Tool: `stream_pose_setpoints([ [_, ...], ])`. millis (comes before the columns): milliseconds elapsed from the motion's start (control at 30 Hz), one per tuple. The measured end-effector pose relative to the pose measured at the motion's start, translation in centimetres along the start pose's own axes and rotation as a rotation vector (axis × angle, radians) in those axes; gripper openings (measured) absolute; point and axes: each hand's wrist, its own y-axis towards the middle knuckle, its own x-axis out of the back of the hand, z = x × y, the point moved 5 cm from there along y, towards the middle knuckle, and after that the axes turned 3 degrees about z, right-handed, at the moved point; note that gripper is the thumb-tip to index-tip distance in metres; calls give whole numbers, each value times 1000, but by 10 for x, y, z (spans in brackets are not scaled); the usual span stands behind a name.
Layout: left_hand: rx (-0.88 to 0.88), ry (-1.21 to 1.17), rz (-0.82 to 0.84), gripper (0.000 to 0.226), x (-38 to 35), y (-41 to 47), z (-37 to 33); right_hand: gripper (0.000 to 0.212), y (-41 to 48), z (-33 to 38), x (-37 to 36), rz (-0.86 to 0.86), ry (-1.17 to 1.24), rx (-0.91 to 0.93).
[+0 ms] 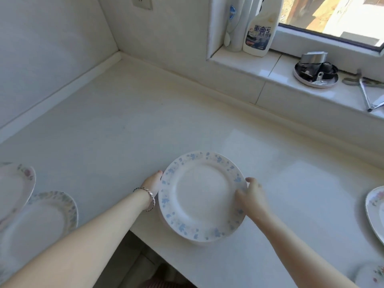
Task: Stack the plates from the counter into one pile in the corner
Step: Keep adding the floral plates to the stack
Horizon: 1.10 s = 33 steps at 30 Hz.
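A white plate with a blue flower rim [202, 196] is held at the front edge of the white counter [128, 121], with another plate's edge showing under it. My left hand [153, 181] grips its left rim, mostly hidden beneath it. My right hand [252, 197] grips the right rim, thumb on top. Two floral plates lie at the far left, one [14, 188] behind and one [41, 217] in front. At the right edge a plate [375, 208] is partly cut off, and another [372, 276] shows at the bottom right. The counter corner [119, 54] is at the back left.
On the window sill [249, 61] stand a cleaner spray bottle [259, 32] and a white bottle [235, 28]. Further right on the sill sit a round tin of small items [315, 72] and metal tools [367, 90]. A wall socket [142, 2] is above the corner.
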Motion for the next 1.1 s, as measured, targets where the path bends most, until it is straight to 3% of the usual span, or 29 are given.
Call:
stream_pose_setpoints([
  [100, -194, 132, -176, 24, 22, -6, -19, 47, -10, 57, -2, -68, -374, 284],
  [233, -329, 241, -220, 29, 78, -26, -18, 32, -28, 127, -47, 188, -411, 492],
  [333, -338, 249, -294, 37, 145, -36, 2, 27, -43, 170, -105, 366, -406, 575],
  [567, -137, 152, -520, 38, 319, -43, 77, 28, -60, 216, -268, 541, -409, 454],
  [700, 33, 66, -668, 19, 389, -36, 116, 49, -59, 226, -351, 571, -471, 255],
  [767, 161, 23, -723, 34, 413, -34, 135, 54, -62, 228, -385, 599, -497, 181],
  [867, 429, -234, -797, 46, 435, -37, 163, 41, -65, 230, -416, 604, -368, 65],
  [933, 479, -569, -754, 15, 437, -33, 174, 15, -63, 228, -425, 570, -294, 25],
  [967, 467, -710, -699, 11, 436, -28, 177, 18, -61, 227, -426, 554, -286, 14],
  [1033, 405, -909, -610, 28, 432, -18, 182, 32, -58, 226, -422, 543, -324, 6],
  [1100, 350, -1050, -562, 29, 428, -13, 186, 34, -56, 223, -417, 569, -343, -18],
])
